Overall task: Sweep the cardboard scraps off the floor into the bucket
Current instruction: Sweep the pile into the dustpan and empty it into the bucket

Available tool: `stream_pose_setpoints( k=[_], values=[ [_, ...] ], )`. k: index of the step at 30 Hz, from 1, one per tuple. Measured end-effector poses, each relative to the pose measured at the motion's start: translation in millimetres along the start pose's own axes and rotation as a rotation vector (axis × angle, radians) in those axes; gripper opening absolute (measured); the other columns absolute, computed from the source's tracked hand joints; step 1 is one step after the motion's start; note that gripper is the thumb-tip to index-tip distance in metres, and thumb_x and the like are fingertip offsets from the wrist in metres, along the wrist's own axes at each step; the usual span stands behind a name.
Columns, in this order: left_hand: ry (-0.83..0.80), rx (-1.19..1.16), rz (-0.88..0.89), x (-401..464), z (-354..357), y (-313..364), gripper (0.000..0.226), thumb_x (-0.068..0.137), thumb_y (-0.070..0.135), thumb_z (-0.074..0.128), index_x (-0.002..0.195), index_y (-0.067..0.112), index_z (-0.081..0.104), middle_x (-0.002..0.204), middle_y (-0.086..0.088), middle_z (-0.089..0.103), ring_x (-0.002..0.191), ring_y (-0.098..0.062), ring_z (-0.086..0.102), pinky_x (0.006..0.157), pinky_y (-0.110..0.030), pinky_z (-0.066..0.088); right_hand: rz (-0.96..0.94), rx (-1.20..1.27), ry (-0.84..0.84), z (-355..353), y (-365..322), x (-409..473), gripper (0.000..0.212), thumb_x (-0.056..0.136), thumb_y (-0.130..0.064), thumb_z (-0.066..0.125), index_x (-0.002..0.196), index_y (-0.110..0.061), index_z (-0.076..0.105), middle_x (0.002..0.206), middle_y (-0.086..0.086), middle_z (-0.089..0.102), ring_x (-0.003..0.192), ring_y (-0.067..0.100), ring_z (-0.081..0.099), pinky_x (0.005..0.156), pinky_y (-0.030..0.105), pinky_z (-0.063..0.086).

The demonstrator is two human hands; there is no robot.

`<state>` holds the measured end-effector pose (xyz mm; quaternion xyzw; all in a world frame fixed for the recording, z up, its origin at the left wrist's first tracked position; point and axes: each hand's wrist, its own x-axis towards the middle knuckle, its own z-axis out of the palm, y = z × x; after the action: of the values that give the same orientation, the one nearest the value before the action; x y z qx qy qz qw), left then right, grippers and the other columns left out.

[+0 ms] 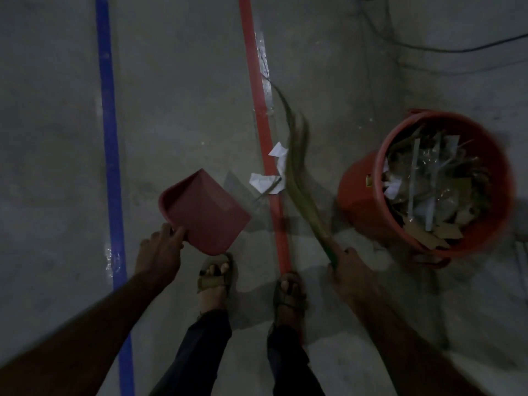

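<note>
Both hands are busy, the left hand [160,250] with fingers curled on the red dustpan [204,211], the right hand [347,268] wrapped round the broom [297,167], whose bristles touch white scraps [268,172] on the red floor stripe [265,132] beside the full bucket [357,201].

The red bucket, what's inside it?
The red bucket is heaped with brown cardboard scraps, white paper bits and clear plastic strips. The pile hides the bottom and whatever lies beneath.
</note>
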<state>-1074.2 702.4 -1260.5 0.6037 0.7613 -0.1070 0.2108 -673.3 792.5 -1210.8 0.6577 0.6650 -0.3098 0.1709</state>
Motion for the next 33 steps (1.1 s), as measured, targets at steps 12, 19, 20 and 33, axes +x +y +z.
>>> stream_pose_setpoints(
  k=[12, 19, 20, 33],
  values=[
    [-0.097, -0.058, 0.001, 78, 75, 18, 0.039, 0.093, 0.012, 0.064, 0.13, 0.023, 0.06, 0.123, -0.013, 0.057, 0.098, -0.042, 0.063, 0.076, -0.047, 0.047, -0.104, 0.001, 0.174, 33, 69, -24, 0.046, 0.077, -0.028, 0.058, 0.118, -0.007, 0.066, 0.098, 0.016, 0.06, 0.08, 0.036, 0.064, 0.065, 0.039, 0.054],
    [-0.021, -0.058, 0.052, 88, 71, 14, 0.037, 0.088, 0.013, 0.067, 0.123, 0.022, 0.062, 0.108, -0.016, 0.057, 0.084, -0.042, 0.062, 0.066, -0.044, 0.047, -0.115, -0.046, 0.066, 38, 75, 60, 0.059, 0.088, -0.023, 0.056, 0.146, -0.026, 0.046, 0.09, 0.002, 0.041, 0.068, 0.019, 0.045, 0.062, 0.031, 0.038],
    [-0.001, -0.048, 0.047, 80, 68, 12, 0.037, 0.087, 0.013, 0.067, 0.122, 0.022, 0.062, 0.105, -0.016, 0.057, 0.081, -0.041, 0.062, 0.064, -0.043, 0.045, -0.09, -0.059, 0.075, 40, 73, 61, 0.057, 0.088, -0.025, 0.057, 0.145, -0.026, 0.046, 0.089, 0.001, 0.041, 0.067, 0.018, 0.043, 0.062, 0.03, 0.036],
    [-0.089, 0.042, 0.068, 43, 61, -31, 0.032, 0.082, 0.005, 0.073, 0.109, 0.02, 0.067, 0.1, -0.015, 0.063, 0.071, -0.038, 0.065, 0.058, -0.042, 0.049, -0.18, -0.01, 0.089, 35, 62, 56, 0.073, 0.081, -0.002, 0.064, 0.144, -0.032, 0.042, 0.089, 0.002, 0.039, 0.064, 0.024, 0.047, 0.057, 0.034, 0.045]
  ],
)
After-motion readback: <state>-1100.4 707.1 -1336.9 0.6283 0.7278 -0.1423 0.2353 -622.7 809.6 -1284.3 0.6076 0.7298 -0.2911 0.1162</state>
